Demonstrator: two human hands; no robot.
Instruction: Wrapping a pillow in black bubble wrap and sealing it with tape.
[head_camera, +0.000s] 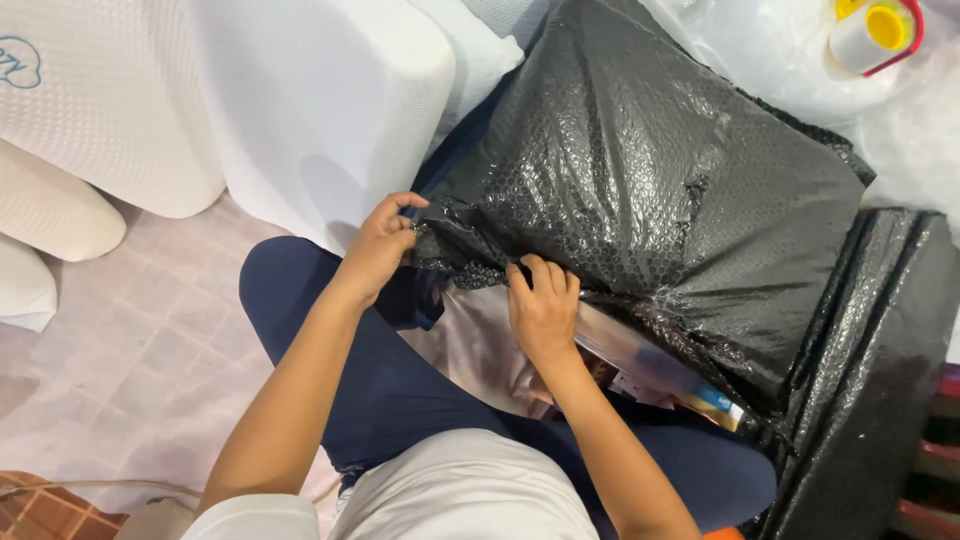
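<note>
Pale pink floor tiles fill the lower left of the frame, with white foam pillows stacked across the upper left. At centre, a large package in black bubble wrap lies over my lap. My left hand pinches its near corner; my right hand curls its fingers over the wrap's lower edge. A tape roll sits upper right.

A home-run packing spot is suggested: white pillows are stacked on a tiled floor (pinkish), beside black bubble wrap and a tape roll.
</note>
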